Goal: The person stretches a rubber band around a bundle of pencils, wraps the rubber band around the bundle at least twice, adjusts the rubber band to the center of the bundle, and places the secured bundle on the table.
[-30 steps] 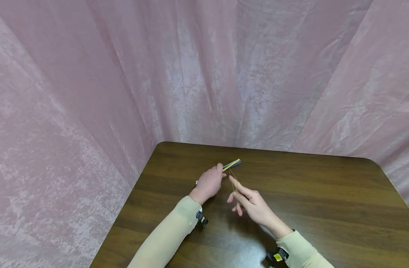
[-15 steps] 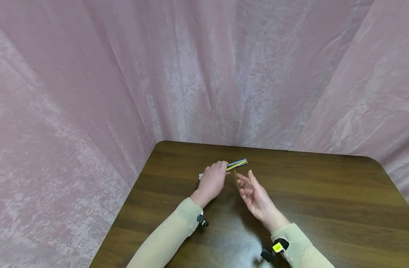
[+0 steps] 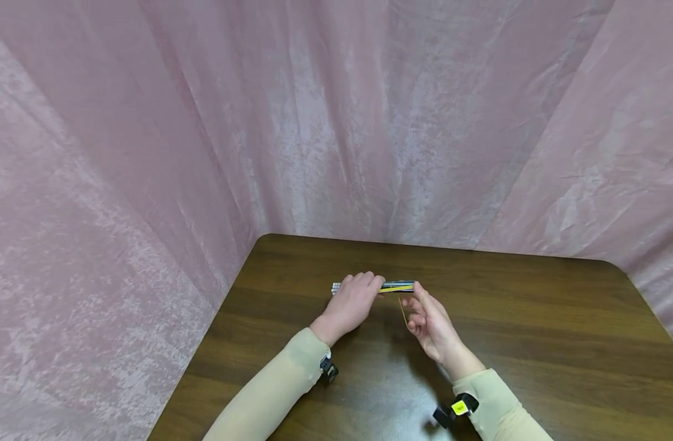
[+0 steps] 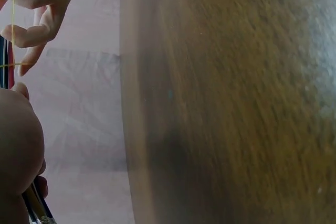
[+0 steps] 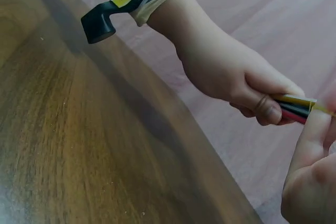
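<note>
My left hand (image 3: 349, 306) grips a bundle of slim pencils (image 3: 397, 286) round the middle, held roughly level above the table. Yellow, dark and red sides of the pencils (image 5: 295, 109) show in the right wrist view. Pale ends stick out to the left of the hand. A thin yellow rubber band (image 3: 403, 311) runs from the bundle down to my right hand (image 3: 438, 331), hooked on its curled fingers. That hand's uppermost fingertip is at the bundle's right end. In the left wrist view the band (image 4: 13, 14) is stretched taut and crosses the pencils.
A brown wooden table (image 3: 534, 318) with rounded corners lies below both hands. Pink velvety curtains (image 3: 336, 122) hang behind it and along its left side. Dark camera mounts (image 3: 455, 410) sit on both wrists over pale sleeves.
The bundle has swung from slanting up to nearly level and shifted a little right. My right hand has turned over, and a fingertip has come up to the bundle's right end.
</note>
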A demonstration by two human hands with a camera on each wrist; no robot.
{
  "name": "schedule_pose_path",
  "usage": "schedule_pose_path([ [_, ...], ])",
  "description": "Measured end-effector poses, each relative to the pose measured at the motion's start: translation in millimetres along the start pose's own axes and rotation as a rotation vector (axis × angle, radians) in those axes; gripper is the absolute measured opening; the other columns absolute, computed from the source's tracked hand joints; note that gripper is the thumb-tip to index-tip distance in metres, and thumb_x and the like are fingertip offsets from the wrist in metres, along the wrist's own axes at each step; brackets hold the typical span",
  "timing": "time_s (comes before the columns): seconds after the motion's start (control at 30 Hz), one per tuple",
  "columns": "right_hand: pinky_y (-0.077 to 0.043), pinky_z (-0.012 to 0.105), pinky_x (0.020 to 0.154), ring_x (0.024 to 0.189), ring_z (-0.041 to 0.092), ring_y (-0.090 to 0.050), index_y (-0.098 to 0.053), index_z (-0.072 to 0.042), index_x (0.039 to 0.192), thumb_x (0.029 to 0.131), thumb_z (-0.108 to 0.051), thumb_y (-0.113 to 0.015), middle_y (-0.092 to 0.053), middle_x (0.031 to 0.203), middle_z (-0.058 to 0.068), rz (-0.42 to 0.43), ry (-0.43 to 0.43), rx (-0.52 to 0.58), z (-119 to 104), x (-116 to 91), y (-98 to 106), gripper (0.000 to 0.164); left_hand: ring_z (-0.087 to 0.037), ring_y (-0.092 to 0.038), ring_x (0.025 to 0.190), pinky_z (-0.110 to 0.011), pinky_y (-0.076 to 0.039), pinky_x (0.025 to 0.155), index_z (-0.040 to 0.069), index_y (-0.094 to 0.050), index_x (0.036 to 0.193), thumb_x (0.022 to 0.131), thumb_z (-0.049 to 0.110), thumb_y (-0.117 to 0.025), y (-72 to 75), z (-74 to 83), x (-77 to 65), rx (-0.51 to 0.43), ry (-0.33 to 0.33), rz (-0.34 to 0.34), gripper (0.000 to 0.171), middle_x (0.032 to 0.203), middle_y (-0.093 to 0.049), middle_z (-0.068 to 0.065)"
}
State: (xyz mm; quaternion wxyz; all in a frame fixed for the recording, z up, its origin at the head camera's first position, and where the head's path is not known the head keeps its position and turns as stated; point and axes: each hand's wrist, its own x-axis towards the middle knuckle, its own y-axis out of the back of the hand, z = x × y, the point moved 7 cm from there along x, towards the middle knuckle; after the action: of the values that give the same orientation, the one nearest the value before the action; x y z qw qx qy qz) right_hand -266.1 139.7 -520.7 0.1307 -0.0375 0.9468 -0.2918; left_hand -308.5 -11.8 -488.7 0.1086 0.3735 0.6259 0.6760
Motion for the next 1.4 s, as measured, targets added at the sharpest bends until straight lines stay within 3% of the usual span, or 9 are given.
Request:
schedule_pose_path([
  [0.23,-0.048,0.012,0.054,0.050,-0.006,-0.041,-0.064,-0.015,0.129,0.113,-0.049,-0.050,-0.067,0.090,-0.008,-0.162,0.009,0.076,0,-6,-4,0.040,-0.017,-0.063,0.087,-0.032,-0.046,0.070,0.014,-0.061,0.118,0.104,0.029,-0.071,-0.4,1.5,-3.3,-0.038,-0.013,0.003,0.023,0.097,-0.062,0.002],
  [0.33,-0.048,0.012,0.054,0.050,-0.005,-0.040,-0.065,-0.018,0.137,0.114,-0.047,-0.048,-0.065,0.093,-0.007,-0.182,0.022,0.049,0,-6,-4,0.042,-0.016,-0.063,0.089,-0.032,-0.046,0.072,0.015,-0.061,0.118,0.105,0.028,-0.069,-1.9,4.0,-4.0,-0.022,-0.034,-0.024,0.019,0.100,-0.062,0.003],
  [0.43,-0.048,0.016,0.052,0.049,-0.002,-0.042,-0.062,-0.013,0.142,0.112,-0.036,-0.058,-0.062,0.090,-0.004,-0.124,0.062,-0.101,-1,-5,-2,0.038,-0.017,-0.063,0.090,-0.032,-0.046,0.073,0.016,-0.063,0.119,0.107,0.025,-0.066,-3.2,7.7,-5.3,0.047,-0.072,-0.043,0.015,0.102,-0.063,0.003],
  [0.53,-0.051,0.022,0.052,0.047,0.004,-0.044,-0.060,-0.006,0.142,0.103,-0.022,-0.075,-0.061,0.087,-0.001,-0.047,0.114,-0.338,-2,-3,-1,0.044,-0.017,-0.062,0.089,-0.032,-0.047,0.074,0.017,-0.065,0.121,0.109,0.023,-0.064,-3.2,12.5,-7.1,0.153,-0.125,-0.036,0.013,0.103,-0.063,0.003],
  [0.7,-0.054,0.030,0.052,0.048,0.012,-0.049,-0.067,-0.002,0.129,0.087,-0.012,-0.091,-0.070,0.095,0.010,0.032,0.175,-0.577,-2,0,-2,0.049,-0.017,-0.062,0.087,-0.033,-0.048,0.073,0.018,-0.064,0.116,0.108,0.021,-0.063,0.6,19.2,-9.6,0.257,-0.182,0.003,0.008,0.100,-0.062,0.001],
  [0.9,-0.056,0.031,0.052,0.055,0.015,-0.056,-0.066,-0.004,0.135,0.083,-0.015,-0.094,-0.069,0.106,0.013,0.060,0.201,-0.667,-3,4,-1,0.060,-0.017,-0.062,0.088,-0.033,-0.048,0.074,0.018,-0.062,0.114,0.108,0.023,-0.063,4.6,21.7,-11.0,0.280,-0.193,0.002,0.008,0.102,-0.063,0.001],
  [1.0,-0.055,0.030,0.052,0.054,0.015,-0.057,-0.060,-0.003,0.139,0.083,-0.015,-0.094,-0.068,0.103,0.012,0.067,0.203,-0.652,-4,4,0,0.065,-0.017,-0.063,0.090,-0.033,-0.049,0.074,0.017,-0.062,0.115,0.108,0.022,-0.064,5.5,21.5,-11.2,0.241,-0.190,-0.009,0.008,0.103,-0.064,0.001],
  [1.2,-0.055,0.028,0.056,0.054,0.012,-0.058,-0.057,0.000,0.126,0.087,-0.011,-0.091,-0.069,0.091,0.004,0.072,0.216,-0.620,-6,3,2,0.053,-0.015,-0.063,0.092,-0.031,-0.047,0.073,0.016,-0.063,0.121,0.109,0.019,-0.063,7.9,16.3,-10.3,0.129,-0.148,-0.026,0.013,0.105,-0.065,0.003],
  [1.4,-0.057,0.027,0.059,0.062,0.012,-0.063,-0.068,-0.002,0.126,0.091,-0.014,-0.088,-0.074,0.096,0.006,0.065,0.250,-0.698,-8,3,0,0.041,-0.013,-0.063,0.091,-0.029,-0.046,0.072,0.017,-0.062,0.121,0.109,0.033,-0.061,10.3,15.1,-9.2,0.124,-0.137,-0.044,0.020,0.105,-0.065,0.004],
])
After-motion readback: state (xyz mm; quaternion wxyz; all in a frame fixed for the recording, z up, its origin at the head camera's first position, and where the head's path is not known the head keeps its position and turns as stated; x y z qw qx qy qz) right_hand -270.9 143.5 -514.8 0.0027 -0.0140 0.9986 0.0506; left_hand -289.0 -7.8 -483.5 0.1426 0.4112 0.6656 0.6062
